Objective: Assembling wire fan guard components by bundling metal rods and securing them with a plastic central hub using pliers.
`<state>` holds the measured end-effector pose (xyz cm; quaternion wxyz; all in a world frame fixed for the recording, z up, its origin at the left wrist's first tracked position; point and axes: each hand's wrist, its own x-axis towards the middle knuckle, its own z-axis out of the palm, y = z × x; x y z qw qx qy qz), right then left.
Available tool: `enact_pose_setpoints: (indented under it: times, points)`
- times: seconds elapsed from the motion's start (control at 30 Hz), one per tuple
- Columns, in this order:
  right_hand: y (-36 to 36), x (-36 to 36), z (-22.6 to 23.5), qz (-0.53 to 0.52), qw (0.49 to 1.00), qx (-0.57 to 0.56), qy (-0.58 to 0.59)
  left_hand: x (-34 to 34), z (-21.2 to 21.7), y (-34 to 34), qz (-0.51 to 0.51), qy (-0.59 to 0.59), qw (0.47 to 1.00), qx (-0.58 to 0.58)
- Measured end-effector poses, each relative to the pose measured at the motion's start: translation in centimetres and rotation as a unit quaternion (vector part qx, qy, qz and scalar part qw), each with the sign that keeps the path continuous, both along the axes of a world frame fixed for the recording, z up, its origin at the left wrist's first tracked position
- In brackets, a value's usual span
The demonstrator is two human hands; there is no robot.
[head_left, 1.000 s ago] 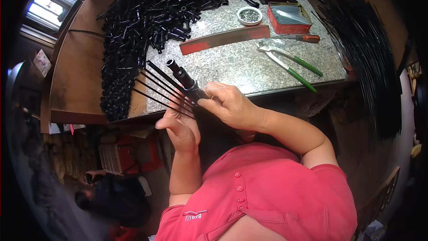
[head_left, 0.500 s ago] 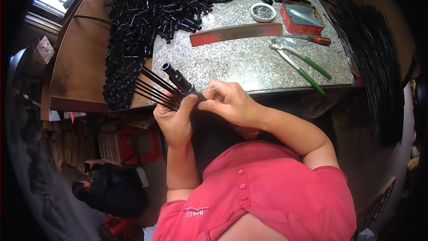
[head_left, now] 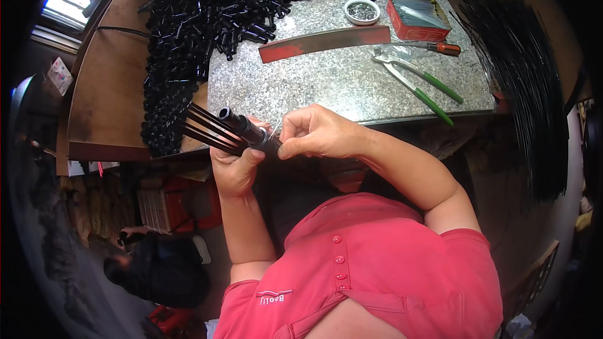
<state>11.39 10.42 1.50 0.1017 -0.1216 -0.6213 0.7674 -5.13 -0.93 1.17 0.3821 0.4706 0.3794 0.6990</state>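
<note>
My left hand [head_left: 233, 174] is closed around a black tubular fitting [head_left: 244, 129] and a bunch of long, thin black rods [head_left: 210, 133], which look like an umbrella runner with ribs. The fitting tilts, its open end toward the upper left, and the rods fan out beside it. Close by on its right is my right hand [head_left: 320, 133], fingers curled into a pinch at the fitting's lower end. A thin, pale wire [head_left: 275, 124] shows between the fitting and the right fingers. Its end inside the pinch is hidden.
A stone slab [head_left: 326, 85] bears green-handled pincers [head_left: 418, 85], a screwdriver [head_left: 440, 48], a curved flat bar [head_left: 326, 43], a white bowl of small metal parts [head_left: 362, 11] and a red box of wires [head_left: 419, 16]. Black fittings [head_left: 232, 9] are heaped left; black rods [head_left: 524, 81] hang right.
Both hands and the fitting have shifted slightly left in the picture. The wire, earlier stretched straight across the right fingers, now shows bent upright beside the fitting.
</note>
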Motion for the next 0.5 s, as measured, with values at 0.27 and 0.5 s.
enact_pose_setpoints:
  times: [0.27, 0.5]
  points:
    - [-1.2, -1.4, -0.8, -0.164, 0.985, 0.037, 0.027, 4.9, 0.6, 1.4, 0.173, -0.076, 0.982, 0.001]
    - [-3.5, -3.9, -2.2, -0.281, 0.938, 0.173, 0.108, 5.5, -1.1, 1.6, 0.361, 0.091, 0.928, -0.009]
